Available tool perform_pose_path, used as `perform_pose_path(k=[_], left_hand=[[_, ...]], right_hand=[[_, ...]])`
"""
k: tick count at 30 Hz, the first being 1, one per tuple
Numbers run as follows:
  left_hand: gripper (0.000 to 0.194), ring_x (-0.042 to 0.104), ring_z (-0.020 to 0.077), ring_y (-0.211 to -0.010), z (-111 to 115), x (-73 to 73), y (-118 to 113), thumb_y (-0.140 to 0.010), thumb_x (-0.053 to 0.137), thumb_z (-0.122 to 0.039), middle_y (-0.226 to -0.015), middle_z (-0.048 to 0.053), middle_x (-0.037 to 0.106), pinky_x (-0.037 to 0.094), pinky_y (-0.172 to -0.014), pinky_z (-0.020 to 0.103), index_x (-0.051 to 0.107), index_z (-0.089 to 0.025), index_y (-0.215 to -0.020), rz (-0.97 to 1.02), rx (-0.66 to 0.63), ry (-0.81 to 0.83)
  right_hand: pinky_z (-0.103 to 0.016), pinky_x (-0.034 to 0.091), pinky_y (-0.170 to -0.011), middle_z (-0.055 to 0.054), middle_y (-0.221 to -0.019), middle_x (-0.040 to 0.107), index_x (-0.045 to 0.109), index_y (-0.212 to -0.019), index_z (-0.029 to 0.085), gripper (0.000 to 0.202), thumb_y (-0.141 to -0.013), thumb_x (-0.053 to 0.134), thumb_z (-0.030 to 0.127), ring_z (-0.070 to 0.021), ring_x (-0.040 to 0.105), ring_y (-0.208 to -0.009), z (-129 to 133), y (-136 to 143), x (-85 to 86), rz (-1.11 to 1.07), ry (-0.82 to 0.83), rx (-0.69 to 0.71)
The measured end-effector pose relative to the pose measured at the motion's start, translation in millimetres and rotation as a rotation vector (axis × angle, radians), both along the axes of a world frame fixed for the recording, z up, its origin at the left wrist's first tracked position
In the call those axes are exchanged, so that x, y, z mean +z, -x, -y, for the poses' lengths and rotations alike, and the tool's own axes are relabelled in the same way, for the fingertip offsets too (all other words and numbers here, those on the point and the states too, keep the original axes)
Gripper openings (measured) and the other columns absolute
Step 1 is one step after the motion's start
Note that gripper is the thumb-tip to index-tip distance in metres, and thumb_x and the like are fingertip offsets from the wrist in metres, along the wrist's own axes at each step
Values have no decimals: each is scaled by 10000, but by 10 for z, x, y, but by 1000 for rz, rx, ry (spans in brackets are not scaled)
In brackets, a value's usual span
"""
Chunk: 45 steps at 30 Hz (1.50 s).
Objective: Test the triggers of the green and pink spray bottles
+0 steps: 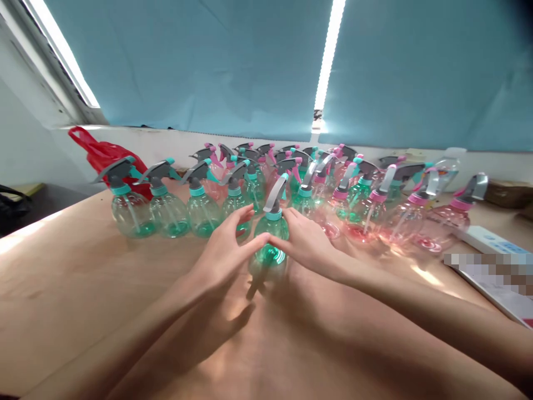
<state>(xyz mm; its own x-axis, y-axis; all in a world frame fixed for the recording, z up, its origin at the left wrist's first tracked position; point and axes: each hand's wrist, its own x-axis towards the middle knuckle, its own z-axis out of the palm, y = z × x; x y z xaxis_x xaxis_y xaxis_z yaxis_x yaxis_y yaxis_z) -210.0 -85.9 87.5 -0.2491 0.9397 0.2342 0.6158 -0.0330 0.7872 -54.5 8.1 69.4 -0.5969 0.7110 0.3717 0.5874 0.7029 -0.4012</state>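
A round clear-green spray bottle (272, 253) with a teal collar and grey trigger head stands upright on the table, between my two hands. My left hand (233, 241) is open at its left side, fingers apart, its thumb tip reaching over the bottle's front. From the right, my right hand (306, 239) curves against the bottle below the collar, its thumb across the front close to the left thumb. Behind my left hand is a row of green spray bottles, such as the nearest one (205, 214). Pink spray bottles (364, 222) stand to the right.
More green and pink spray bottles crowd the back of the wooden table (75, 266). A red plastic bag (106, 155) lies at the back left. On the right are a white-and-blue box (497, 240) and a flat, partly blurred item (499, 283). Blue curtain (200, 66) hangs behind.
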Motion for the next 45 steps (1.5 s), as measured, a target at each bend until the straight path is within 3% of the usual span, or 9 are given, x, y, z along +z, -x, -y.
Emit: perform_pose_path(k=[2, 7, 11, 16, 21, 24, 30, 36, 45], left_hand=[[695, 498, 305, -1337, -78, 50, -132, -817, 687, -463, -1445, 113, 527, 461, -1062, 460, 425, -244, -1421, 21, -71, -20], [546, 671, 256, -1001, -194, 134, -518, -831, 679, -417, -1163, 89, 676, 534, -897, 424, 519, -197, -1304, 26, -252, -89], [319, 680, 230, -940, -204, 75, -815, -887, 607, -360, -1090, 67, 687, 543, -827, 376, 586, -197, -1161, 47, -309, -163], [218, 664, 187, -863, -275, -33, -1027, -892, 576, -270, -1037, 31, 664, 525, -783, 337, 602, -217, -1102, 71, -340, -244], [211, 644, 191, -928, -460, -47, -1041, -880, 583, -232, -1060, 12, 663, 510, -809, 334, 614, -237, -1088, 127, -360, -238], [217, 648, 195, -904, -581, -43, -1008, -873, 583, -226, -1100, 23, 676, 501, -808, 353, 625, -231, -1086, 119, -319, -229], [229, 643, 205, -940, -758, -55, -977, -887, 587, -255, -1148, 34, 673, 495, -818, 356, 623, -232, -1112, 94, -298, -241], [198, 618, 179, -867, -760, -3, -1003, -888, 585, -286, -1020, 18, 675, 495, -805, 333, 617, -223, -1074, 107, -313, -226], [267, 637, 192, -970, -727, -20, -997, -869, 559, -228, -1047, 17, 663, 528, -837, 311, 591, -239, -1134, 160, -344, -165]], right_hand=[[-389, 520, -703, -128, -1129, 645, 566, -1187, 162, 400, -885, 630, 417, -302, 671, -954, 118, -121, -21, -22, -20, 41], [-403, 545, -770, -101, -1092, 657, 638, -1081, 181, 407, -856, 671, 519, -276, 668, -956, 327, -450, -33, -47, -5, 206], [-427, 551, -830, -119, -1102, 665, 640, -1091, 164, 487, -837, 681, 578, -295, 651, -1021, 407, -754, -25, -83, -88, 234], [-450, 536, -897, -167, -1179, 659, 582, -1195, 110, 550, -879, 648, 555, -299, 632, -1093, 316, -1124, -87, -114, -223, 331], [-440, 526, -956, -132, -1248, 661, 567, -1266, 165, 421, -967, 562, 462, -261, 625, -1153, 3, -1461, -281, -15, -121, 321], [-440, 544, -931, -130, -1242, 667, 632, -1190, 176, 297, -981, 561, 376, -263, 630, -1138, -192, -1571, -434, 68, -84, 280], [-487, 469, -1050, -164, -1387, 577, 597, -1303, 162, 430, -975, 553, 436, -292, 536, -1284, -389, -1544, -671, 77, 2, 326], [-560, 291, -1168, -192, -1478, 490, 487, -1434, 122, 618, -963, 530, 521, -317, 391, -1413, -425, -1493, -690, 145, 54, 325], [-559, 304, -1165, -204, -1506, 448, 498, -1430, 78, 667, -974, 465, 563, -343, 358, -1428, -423, -1503, -701, 145, 106, 331]])
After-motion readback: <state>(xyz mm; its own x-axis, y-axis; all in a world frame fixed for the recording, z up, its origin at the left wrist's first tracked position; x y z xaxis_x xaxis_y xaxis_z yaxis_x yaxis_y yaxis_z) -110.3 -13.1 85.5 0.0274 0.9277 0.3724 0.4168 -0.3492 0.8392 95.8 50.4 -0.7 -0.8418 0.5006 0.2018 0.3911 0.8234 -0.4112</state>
